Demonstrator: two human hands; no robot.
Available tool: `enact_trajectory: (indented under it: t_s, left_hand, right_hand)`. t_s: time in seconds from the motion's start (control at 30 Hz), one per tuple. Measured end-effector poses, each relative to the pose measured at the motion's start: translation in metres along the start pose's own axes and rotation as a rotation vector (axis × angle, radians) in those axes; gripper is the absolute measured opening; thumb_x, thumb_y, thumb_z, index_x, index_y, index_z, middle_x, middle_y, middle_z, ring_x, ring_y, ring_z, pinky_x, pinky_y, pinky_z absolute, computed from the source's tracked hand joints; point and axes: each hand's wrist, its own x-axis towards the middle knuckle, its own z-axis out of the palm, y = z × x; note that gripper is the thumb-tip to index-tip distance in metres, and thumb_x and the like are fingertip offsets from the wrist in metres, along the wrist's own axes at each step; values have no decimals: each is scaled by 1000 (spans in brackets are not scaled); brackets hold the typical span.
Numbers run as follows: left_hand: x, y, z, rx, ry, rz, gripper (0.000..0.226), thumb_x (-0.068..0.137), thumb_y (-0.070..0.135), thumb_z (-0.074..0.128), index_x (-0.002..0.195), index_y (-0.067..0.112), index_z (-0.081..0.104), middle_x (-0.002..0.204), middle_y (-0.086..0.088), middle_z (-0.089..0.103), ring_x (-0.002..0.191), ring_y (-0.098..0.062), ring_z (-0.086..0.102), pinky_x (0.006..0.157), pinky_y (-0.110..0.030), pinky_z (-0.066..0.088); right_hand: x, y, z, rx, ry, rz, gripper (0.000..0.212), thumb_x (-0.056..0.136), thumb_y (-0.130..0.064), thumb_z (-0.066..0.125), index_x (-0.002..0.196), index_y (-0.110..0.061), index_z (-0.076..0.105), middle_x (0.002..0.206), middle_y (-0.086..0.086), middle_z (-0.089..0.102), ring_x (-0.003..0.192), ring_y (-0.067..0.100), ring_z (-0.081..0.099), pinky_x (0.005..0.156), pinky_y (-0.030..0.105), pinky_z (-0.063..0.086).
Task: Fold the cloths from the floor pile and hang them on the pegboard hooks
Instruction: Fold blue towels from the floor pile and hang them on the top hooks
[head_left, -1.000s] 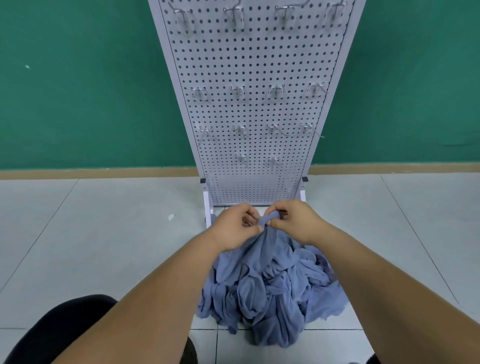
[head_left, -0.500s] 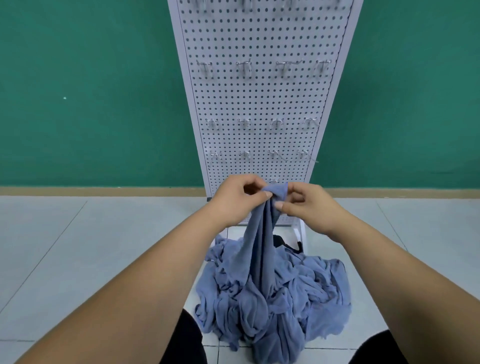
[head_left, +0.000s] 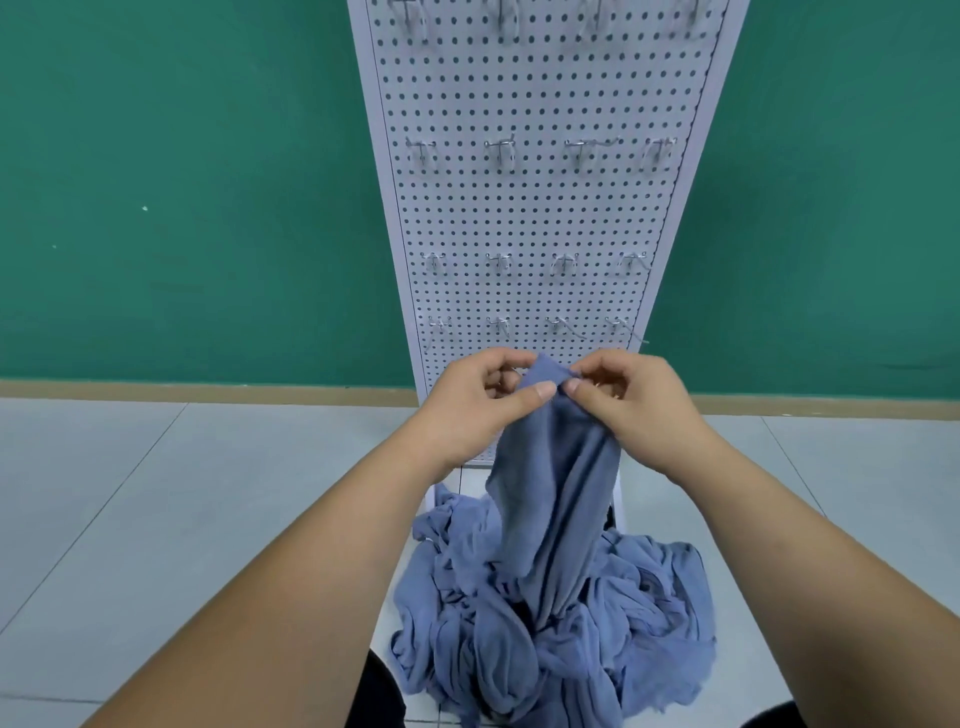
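A blue cloth (head_left: 556, 483) hangs from both my hands, its lower end still trailing into the pile of blue cloths (head_left: 561, 634) on the floor. My left hand (head_left: 478, 405) pinches the cloth's top edge on the left. My right hand (head_left: 634, 405) pinches the same edge right beside it. Behind them stands the white pegboard (head_left: 540, 208) with rows of bare metal hooks (head_left: 501, 150).
The pegboard stands on white feet on a pale tiled floor (head_left: 182, 493), against a green wall (head_left: 182, 182) with a tan skirting strip. My dark-clothed knees show at the bottom edge on either side of the pile.
Both hands have lifted the pinched cloth up out of the pile, so it now hangs stretched. The view has tilted up and the pegboard looks closer.
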Motion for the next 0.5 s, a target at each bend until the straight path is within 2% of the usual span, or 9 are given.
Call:
enact_trajectory:
  t_s: [0.1,0.23,0.37,0.43,0.5]
  left_hand:
    - [6,-11,1,113,-5,11,6,95,22,79,100,21,76,98,-19,73,85,-13,63,93,-43,57]
    - [16,-16,-3,134,144,30,8,100,22,71,94,18,73,84,-1,71,77,-9,60,78,-30,51]
    - [28,-20,-21,92,363,55,10,101,26,70,92,21,71,85,4,70,76,-7,59,75,-24,49]
    - [31,-26,-32,138,451,69,12,101,28,70,92,20,71,84,8,68,75,-6,58,74,-22,47]
    - [34,-28,-44,141,571,88,13,101,30,68,93,20,70,82,10,66,74,-5,57,74,-22,46]
  right_hand:
    - [1,10,10,-160,-84,-22,6,92,-26,79,88,-29,75,69,12,64,58,10,44,62,30,41]
    - [2,26,19,-70,-224,24,8,96,-30,77,92,-25,72,73,6,68,63,12,50,65,31,43]
    - [-2,47,9,-112,-459,164,37,97,-38,76,78,-13,57,67,0,43,65,17,35,64,32,27]
    - [-1,53,-3,-95,-453,217,30,95,-35,78,82,-13,63,65,-6,51,61,13,42,64,28,35]
    - [1,56,-18,-67,-416,254,21,93,-30,80,84,-15,68,64,-13,61,58,7,51,61,18,40]
